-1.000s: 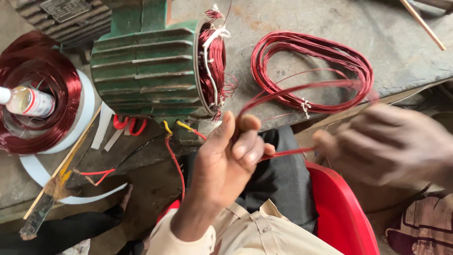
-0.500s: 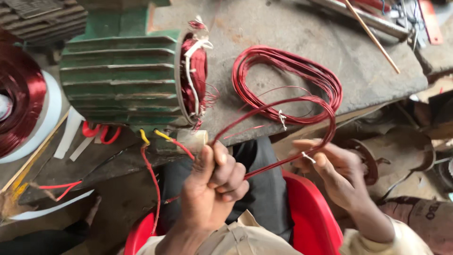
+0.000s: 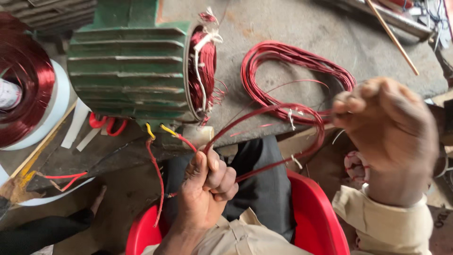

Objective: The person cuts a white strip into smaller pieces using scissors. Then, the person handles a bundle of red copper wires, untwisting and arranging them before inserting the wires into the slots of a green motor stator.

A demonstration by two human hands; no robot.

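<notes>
My left hand point(image 3: 207, 189) pinches the red copper wire coil point(image 3: 278, 141) tight; my right hand point(image 3: 387, 137) lifts, fingers curled, grip unclear, beside the green motor stator point(image 3: 127, 71).

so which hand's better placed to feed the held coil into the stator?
Probably right. The left hand is shut on one end of the red coil, anchoring it below the green stator; the right hand is raised, its grip unclear.

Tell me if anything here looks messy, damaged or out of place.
The green motor housing lies on its side with red winding wire bristling loose from its open end, stray strands and white ties sticking out. The left hand grips a red wire coil. More red coils sprawl untidily on the bench.
</notes>
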